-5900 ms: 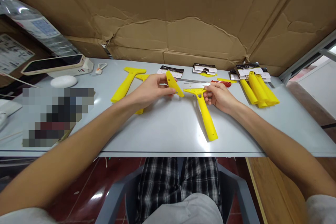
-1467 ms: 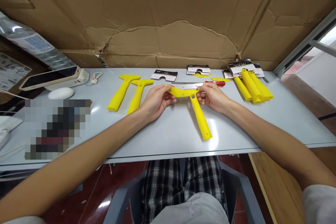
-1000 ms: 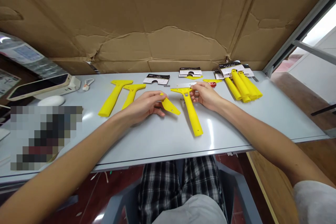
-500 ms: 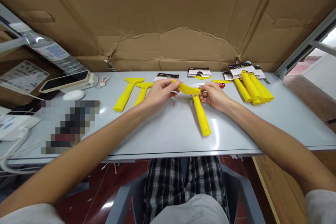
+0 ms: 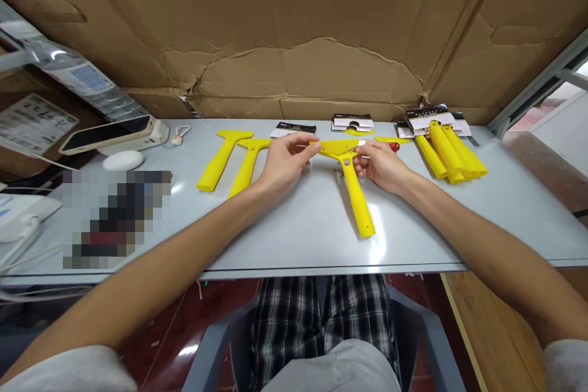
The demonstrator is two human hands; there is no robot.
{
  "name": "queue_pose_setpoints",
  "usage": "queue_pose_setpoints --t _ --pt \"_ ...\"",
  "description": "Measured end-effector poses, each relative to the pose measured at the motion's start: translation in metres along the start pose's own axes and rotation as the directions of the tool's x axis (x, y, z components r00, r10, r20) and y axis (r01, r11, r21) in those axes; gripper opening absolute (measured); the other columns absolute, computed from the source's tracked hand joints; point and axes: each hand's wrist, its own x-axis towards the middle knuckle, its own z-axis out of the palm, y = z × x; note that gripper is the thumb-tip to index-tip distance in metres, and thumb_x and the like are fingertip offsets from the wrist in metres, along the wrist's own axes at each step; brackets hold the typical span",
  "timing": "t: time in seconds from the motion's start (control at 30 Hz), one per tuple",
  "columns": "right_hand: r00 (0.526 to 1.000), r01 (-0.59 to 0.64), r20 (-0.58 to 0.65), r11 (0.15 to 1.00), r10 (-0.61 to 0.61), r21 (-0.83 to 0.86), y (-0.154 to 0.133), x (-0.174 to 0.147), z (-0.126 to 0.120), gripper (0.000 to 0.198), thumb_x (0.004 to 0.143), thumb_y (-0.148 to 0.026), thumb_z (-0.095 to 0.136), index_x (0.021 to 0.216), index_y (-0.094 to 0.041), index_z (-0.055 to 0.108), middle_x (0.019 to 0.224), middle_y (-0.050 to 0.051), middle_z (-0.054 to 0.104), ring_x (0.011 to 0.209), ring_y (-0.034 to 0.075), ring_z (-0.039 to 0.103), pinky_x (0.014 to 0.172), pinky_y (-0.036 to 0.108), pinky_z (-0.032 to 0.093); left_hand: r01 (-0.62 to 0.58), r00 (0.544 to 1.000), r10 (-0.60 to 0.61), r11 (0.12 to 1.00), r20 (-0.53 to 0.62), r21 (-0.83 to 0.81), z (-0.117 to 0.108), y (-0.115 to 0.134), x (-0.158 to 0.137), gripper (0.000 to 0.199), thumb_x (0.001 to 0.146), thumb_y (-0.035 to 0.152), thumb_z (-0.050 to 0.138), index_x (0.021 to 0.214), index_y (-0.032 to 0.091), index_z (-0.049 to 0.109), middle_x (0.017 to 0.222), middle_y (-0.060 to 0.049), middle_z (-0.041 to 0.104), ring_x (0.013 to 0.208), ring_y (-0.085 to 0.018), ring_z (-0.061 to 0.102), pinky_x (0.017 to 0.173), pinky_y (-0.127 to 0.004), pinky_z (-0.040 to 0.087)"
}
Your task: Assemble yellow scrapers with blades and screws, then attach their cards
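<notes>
A yellow plastic scraper (image 5: 356,199) with a wide head is held between both hands, its handle pointing toward me. My left hand (image 5: 290,162) pinches the left end of the head between thumb and fingers. On the right end of the head, my right hand (image 5: 381,165) is closed with its fingertips. Small dark bits, perhaps screws, lie by the handle and are too small to make out. Left of my hands rest a yellow scraper (image 5: 219,162) and a second yellow scraper (image 5: 245,166). A red-handled tool (image 5: 394,146) is mostly hidden behind my right hand.
Several yellow handles (image 5: 452,156) with black-and-white cards (image 5: 429,117) are piled at the right. A carded yellow piece (image 5: 352,124) lies at the back, against the cardboard (image 5: 307,12). At the left are a phone (image 5: 108,136), a white mouse-like object (image 5: 123,160) and a plastic bottle (image 5: 80,76).
The scraper's head has been turned from a slant to nearly level, its face now more toward me. Both hands keep hold of its ends. My view has shifted slightly.
</notes>
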Motion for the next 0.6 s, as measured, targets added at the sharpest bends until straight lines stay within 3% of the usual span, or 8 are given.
queue_pose_setpoints --t 0.13,0.27,0.43,0.6 --pt "1.0 -0.005 0.0 1.0 0.005 -0.005 -0.0018 -0.0019 0.0014 0.029 0.07 -0.027 0.076 0.089 -0.017 0.057 0.07 -0.001 0.057 0.058 0.009 0.054 0.053 0.021 0.04 0.135 0.989 -0.122 0.973 0.079 -0.189 0.0002 -0.0047 -0.0005 0.019 0.084 0.024 0.091 0.097 0.015 0.081 0.11 -0.01 0.08 0.093 -0.019 0.077 0.085 -0.032 0.066" --pt "1.0 0.005 0.01 1.0 -0.004 -0.028 -0.0027 -0.0036 0.0036 0.026 0.069 -0.024 0.073 0.091 -0.016 0.06 0.07 0.0 0.057 0.058 0.009 0.053 0.052 0.021 0.041 0.273 0.957 -0.235 0.928 0.171 -0.254 0.0051 -0.0042 -0.0031 0.011 0.091 0.013 0.083 0.1 0.012 0.076 0.102 -0.011 0.081 0.08 -0.02 0.081 0.077 -0.033 0.069" --pt "1.0 0.014 0.014 0.999 -0.013 -0.032 -0.0019 -0.0025 0.0037 0.026 0.069 -0.024 0.073 0.091 -0.016 0.06 0.07 0.0 0.058 0.058 0.009 0.055 0.052 0.022 0.041 0.241 0.967 -0.213 0.942 0.136 -0.233 0.0061 -0.0007 -0.0055 0.015 0.094 0.009 0.081 0.105 0.012 0.071 0.086 -0.008 0.078 0.071 -0.017 0.08 0.073 -0.029 0.069" --pt "1.0 0.008 0.017 0.999 -0.008 -0.032 -0.001 -0.0023 0.0036 0.026 0.074 -0.025 0.075 0.093 -0.015 0.06 0.071 0.001 0.059 0.059 0.01 0.055 0.053 0.022 0.042 0.26 0.964 -0.238 0.935 0.119 -0.242 0.0058 0.0001 -0.0056 0.039 0.094 0.01 0.082 0.128 0.015 0.064 0.086 -0.007 0.079 0.071 -0.017 0.08 0.072 -0.03 0.069"
